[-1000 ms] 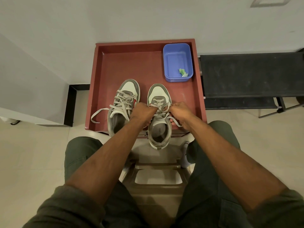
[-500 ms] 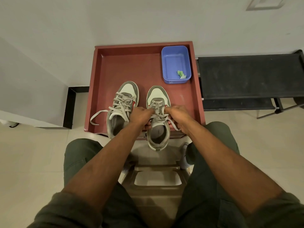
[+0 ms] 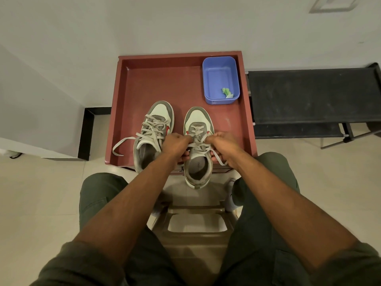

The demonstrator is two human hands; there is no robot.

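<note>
Left hand (image 3: 175, 145) and right hand (image 3: 221, 145) pinch laces (image 3: 199, 141) of right sneaker (image 3: 198, 153) — left sneaker (image 3: 153, 137) just beside, blue tub (image 3: 220, 79) well apart on red tray (image 3: 156, 83).

Dark olive sleeves (image 3: 82, 265) are rolled high, with matching olive trousers (image 3: 99, 195) and a white sock (image 3: 231, 201).

Blue tub (image 3: 219, 79), perhaps green scraps (image 3: 226, 92) inside, black bench (image 3: 309, 96)

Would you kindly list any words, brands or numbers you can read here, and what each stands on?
Nothing is legible.
Insole of the right-hand shoe: small dark print, too small to read.
Insole of the left-hand shoe: the same, unreadable.
Near wall of the blue tub: a faint mark, too blurred to read.
</note>
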